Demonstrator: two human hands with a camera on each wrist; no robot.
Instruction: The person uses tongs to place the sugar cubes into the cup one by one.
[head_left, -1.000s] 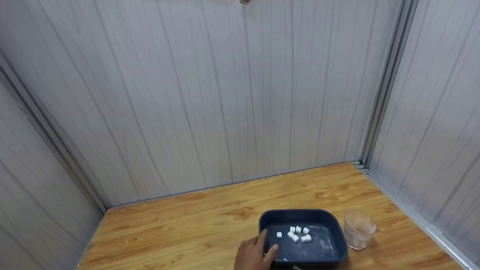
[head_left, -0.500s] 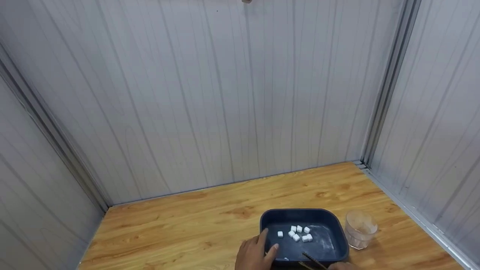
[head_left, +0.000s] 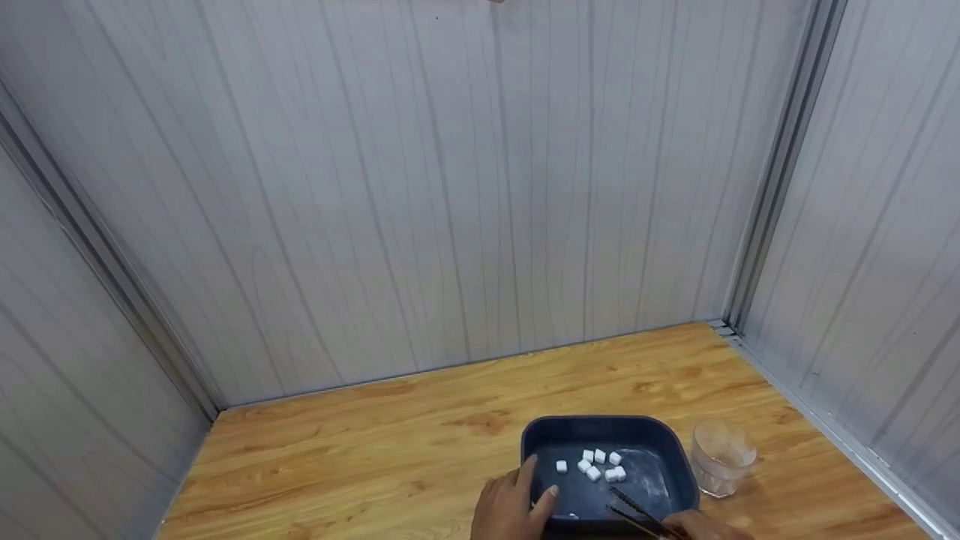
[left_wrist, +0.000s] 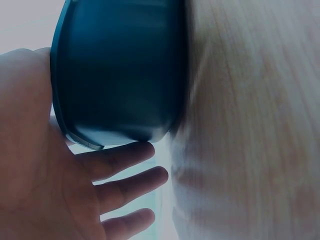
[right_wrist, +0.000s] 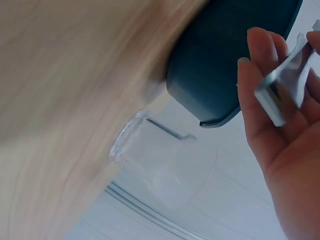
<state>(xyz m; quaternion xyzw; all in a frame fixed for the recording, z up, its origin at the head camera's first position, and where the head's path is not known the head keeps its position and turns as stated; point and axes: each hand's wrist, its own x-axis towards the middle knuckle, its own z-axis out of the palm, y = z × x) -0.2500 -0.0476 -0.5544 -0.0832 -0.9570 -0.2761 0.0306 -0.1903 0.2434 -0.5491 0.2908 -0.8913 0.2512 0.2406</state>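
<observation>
A dark blue rectangular dish (head_left: 651, 448) stands on the table with several small white cubes (head_left: 593, 474) in its middle and a single cube (head_left: 562, 466) off to the left. My left hand (head_left: 508, 504) holds the dish's left end, thumb and index finger over the rim; its other fingers (left_wrist: 132, 185) lie along the outer wall in the left wrist view. In my right hand (head_left: 701, 526) is a pair of metal tongs (head_left: 636, 507), their two tips apart over the near right part of the dish. The right wrist view shows the tongs' bent end (right_wrist: 280, 95) against the fingers.
A clear glass tumbler (head_left: 720, 469) stands upright just right of the dish. Pale panelled walls (head_left: 450, 187) enclose the wooden table (head_left: 375, 442) at the back and both sides.
My right hand has come into the head view from the bottom edge, carrying the tongs up over the dish. The left hand, cubes and glass stay where they were.
</observation>
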